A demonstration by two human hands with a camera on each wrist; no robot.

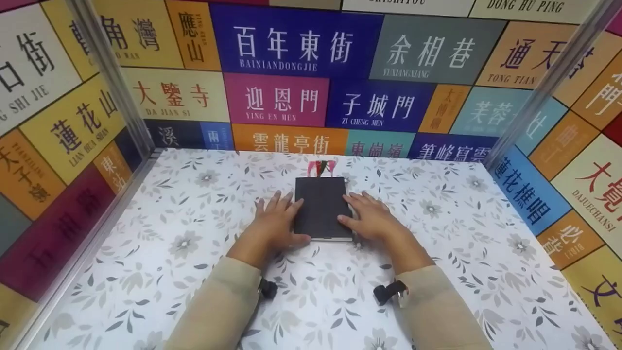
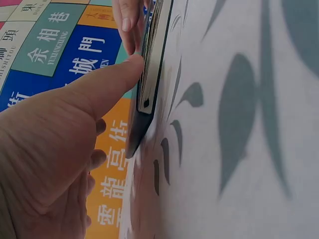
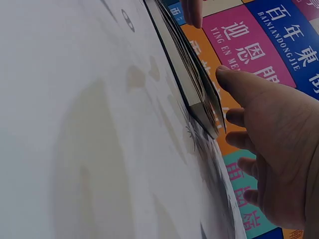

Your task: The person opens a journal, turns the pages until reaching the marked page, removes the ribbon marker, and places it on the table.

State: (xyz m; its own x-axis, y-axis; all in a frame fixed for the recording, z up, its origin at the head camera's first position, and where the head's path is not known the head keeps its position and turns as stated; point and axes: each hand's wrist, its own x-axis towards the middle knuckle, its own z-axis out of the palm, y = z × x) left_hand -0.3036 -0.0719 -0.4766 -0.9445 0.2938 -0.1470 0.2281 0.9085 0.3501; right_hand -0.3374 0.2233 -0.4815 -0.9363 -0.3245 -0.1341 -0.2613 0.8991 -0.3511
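Observation:
A black-covered notebook [image 1: 320,209] lies closed and flat on the table, with pink, red and green ribbon ends [image 1: 320,168] sticking out at its far edge. On its left side rests my left hand [image 1: 277,221], fingers spread, the thumb by the near left corner. My right hand [image 1: 371,216] lies along the right side, its thumb over the cover's edge. In the left wrist view the left thumb [image 2: 117,79] touches the notebook's edge, and its page block [image 2: 152,64] shows. In the right wrist view the cover [image 3: 212,94] stands slightly apart from the pages.
A white table [image 1: 194,282] with a grey leaf and flower print lies under both arms. Panels with coloured street-name signs [image 1: 296,39] enclose the back and sides. Each wrist wears a small black camera strap, one at the left cuff [image 1: 267,288].

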